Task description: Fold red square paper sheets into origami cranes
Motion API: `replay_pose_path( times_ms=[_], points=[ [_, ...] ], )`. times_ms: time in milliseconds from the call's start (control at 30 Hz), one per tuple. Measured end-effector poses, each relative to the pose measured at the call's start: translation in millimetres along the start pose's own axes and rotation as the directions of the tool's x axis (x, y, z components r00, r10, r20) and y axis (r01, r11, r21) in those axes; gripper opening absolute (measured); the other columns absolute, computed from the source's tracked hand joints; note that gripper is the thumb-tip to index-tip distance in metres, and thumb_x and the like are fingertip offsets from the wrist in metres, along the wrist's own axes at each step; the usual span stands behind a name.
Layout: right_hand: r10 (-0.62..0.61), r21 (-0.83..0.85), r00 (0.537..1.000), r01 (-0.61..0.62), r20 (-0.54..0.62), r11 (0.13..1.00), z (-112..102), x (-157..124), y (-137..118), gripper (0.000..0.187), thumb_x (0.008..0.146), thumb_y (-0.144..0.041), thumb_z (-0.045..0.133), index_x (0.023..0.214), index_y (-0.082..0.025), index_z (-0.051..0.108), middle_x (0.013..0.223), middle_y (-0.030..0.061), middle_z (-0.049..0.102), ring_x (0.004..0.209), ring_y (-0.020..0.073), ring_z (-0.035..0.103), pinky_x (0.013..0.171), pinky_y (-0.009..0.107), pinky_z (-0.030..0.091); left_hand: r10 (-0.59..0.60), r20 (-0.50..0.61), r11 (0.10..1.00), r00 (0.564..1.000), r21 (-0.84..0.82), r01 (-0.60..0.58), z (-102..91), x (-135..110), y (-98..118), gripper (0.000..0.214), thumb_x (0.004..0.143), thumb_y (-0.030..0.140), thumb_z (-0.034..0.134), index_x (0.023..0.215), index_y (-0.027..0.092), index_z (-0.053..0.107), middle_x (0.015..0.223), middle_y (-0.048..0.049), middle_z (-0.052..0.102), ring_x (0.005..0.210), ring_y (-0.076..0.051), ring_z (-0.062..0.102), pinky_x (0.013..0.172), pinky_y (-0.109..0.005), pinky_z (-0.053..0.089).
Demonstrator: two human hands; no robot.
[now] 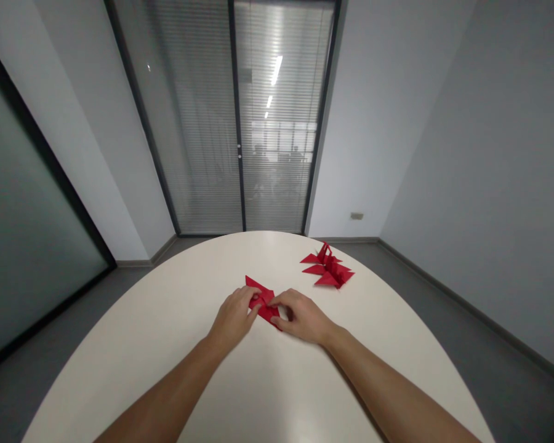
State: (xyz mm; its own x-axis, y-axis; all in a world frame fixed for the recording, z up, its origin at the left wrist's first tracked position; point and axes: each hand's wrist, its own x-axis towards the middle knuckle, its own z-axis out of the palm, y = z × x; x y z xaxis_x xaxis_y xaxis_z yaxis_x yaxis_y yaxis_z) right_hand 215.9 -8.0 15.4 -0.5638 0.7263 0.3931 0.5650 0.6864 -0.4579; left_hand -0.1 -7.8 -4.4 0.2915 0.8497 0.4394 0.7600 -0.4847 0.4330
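Note:
A partly folded piece of red origami paper [266, 296] lies on the pale round table [258, 394], between my two hands. Its pointed corners stick out at the upper left and lower right. My left hand [237, 312] grips the left side of the paper, with thumb and fingers bent over it. On the other side, my right hand [300, 315] pinches the right edge, its thumb near the lower corner and the index finger on the upper surface. The fingers partly cover the folds at the middle.
Several finished red paper cranes [330, 269] stand in a close row near the table's far right edge. Beyond the table are a glass door with blinds [277, 172], grey walls and a wall socket [357, 216].

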Motion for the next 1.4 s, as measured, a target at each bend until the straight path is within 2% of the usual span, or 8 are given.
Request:
replay_pose_path(
  times_ms=[167, 300, 400, 600, 867, 1133, 1300, 1400],
  points=[
    [-0.044, 0.016, 0.999, 0.044, 0.005, 0.999, 1, 0, 1, 0.020, 0.088, -0.023, 0.065, 0.106, -0.026, 0.074, 0.099, 0.0025, 0.075, 0.095, 0.0193, 0.065, 0.089, 0.031, 0.049, 0.036, 0.026, 0.985, 0.999, 0.166, -0.040, -6.5, 0, 11, 0.019, 0.088, 0.008, 0.055, 0.098, 0.021, 0.065, 0.099, -0.0051, 0.071, 0.093, -0.023, 0.064, 0.085, -0.038, 0.047],
    [-0.031, 0.022, 0.999, 0.030, 0.020, 0.999, -1, 1, 0, 0.022, 0.093, -0.024, 0.058, 0.109, -0.024, 0.073, 0.100, 0.0046, 0.075, 0.097, 0.0202, 0.066, 0.089, 0.032, 0.050, 0.037, 0.052, 0.969, 0.998, 0.241, -0.048, -7.8, -2, 18, 0.012, 0.090, 0.014, 0.056, 0.091, 0.020, 0.066, 0.090, -0.0051, 0.073, 0.086, -0.024, 0.066, 0.083, -0.040, 0.047],
    [0.003, 0.041, 1.000, -0.003, 0.022, 0.999, -1, 1, 0, 0.026, 0.094, -0.019, 0.054, 0.113, -0.024, 0.072, 0.103, 0.0054, 0.074, 0.097, 0.0200, 0.066, 0.088, 0.032, 0.050, 0.056, 0.043, 0.970, 0.997, 0.235, -0.065, -7.5, -4, 20, 0.008, 0.090, 0.019, 0.058, 0.090, 0.021, 0.066, 0.092, -0.0051, 0.072, 0.088, -0.024, 0.065, 0.084, -0.040, 0.046],
    [0.006, 0.062, 1.000, -0.006, 0.009, 0.998, 0, 0, 2, 0.027, 0.089, -0.017, 0.060, 0.112, -0.024, 0.071, 0.105, 0.0048, 0.073, 0.100, 0.0209, 0.065, 0.091, 0.033, 0.049, 0.039, 0.048, 0.982, 0.998, 0.182, -0.047, -9.1, -4, 23, 0.005, 0.088, 0.025, 0.062, 0.090, 0.021, 0.064, 0.095, -0.0051, 0.069, 0.092, -0.024, 0.062, 0.085, -0.039, 0.046],
    [-0.059, 0.057, 0.998, 0.060, -0.017, 0.997, 5, 1, 7, 0.028, 0.084, -0.017, 0.065, 0.110, -0.022, 0.072, 0.111, 0.0075, 0.073, 0.108, 0.0230, 0.063, 0.099, 0.038, 0.047, 0.063, 0.070, 0.985, 0.996, 0.156, -0.073, -7.2, -8, 24, 0.026, 0.084, 0.035, 0.066, 0.106, 0.021, 0.065, 0.103, -0.0077, 0.065, 0.100, -0.026, 0.060, 0.092, -0.041, 0.046],
    [-0.105, 0.034, 0.994, 0.104, 0.025, 0.994, 4, -1, 13, 0.040, 0.077, -0.022, 0.071, 0.117, -0.021, 0.069, 0.118, 0.0106, 0.069, 0.113, 0.0269, 0.060, 0.101, 0.044, 0.046, 0.081, 0.104, 0.983, 0.991, 0.154, -0.097, -9.2, -9, 25, 0.040, 0.082, 0.043, 0.067, 0.115, 0.021, 0.063, 0.113, -0.0098, 0.063, 0.106, -0.029, 0.058, 0.095, -0.044, 0.046],
    [-0.109, 0.028, 0.994, 0.108, 0.034, 0.994, 3, -2, 10, 0.047, 0.074, -0.027, 0.075, 0.120, -0.022, 0.067, 0.120, 0.0104, 0.067, 0.112, 0.0277, 0.060, 0.101, 0.044, 0.046, 0.052, 0.096, 0.987, 0.994, 0.148, -0.066, -7.2, -8, 23, 0.024, 0.087, 0.027, 0.057, 0.110, 0.019, 0.062, 0.107, -0.0087, 0.065, 0.103, -0.026, 0.058, 0.093, -0.042, 0.047],
    [-0.113, 0.025, 0.993, 0.112, 0.034, 0.993, 3, -2, 9, 0.049, 0.072, -0.027, 0.076, 0.120, -0.022, 0.067, 0.121, 0.0100, 0.067, 0.112, 0.0279, 0.060, 0.101, 0.044, 0.046, 0.044, 0.086, 0.989, 0.995, 0.137, -0.055, -5.9, -8, 21, 0.022, 0.087, 0.023, 0.056, 0.108, 0.019, 0.062, 0.107, -0.0086, 0.065, 0.102, -0.026, 0.058, 0.091, -0.041, 0.048]
  ],
)
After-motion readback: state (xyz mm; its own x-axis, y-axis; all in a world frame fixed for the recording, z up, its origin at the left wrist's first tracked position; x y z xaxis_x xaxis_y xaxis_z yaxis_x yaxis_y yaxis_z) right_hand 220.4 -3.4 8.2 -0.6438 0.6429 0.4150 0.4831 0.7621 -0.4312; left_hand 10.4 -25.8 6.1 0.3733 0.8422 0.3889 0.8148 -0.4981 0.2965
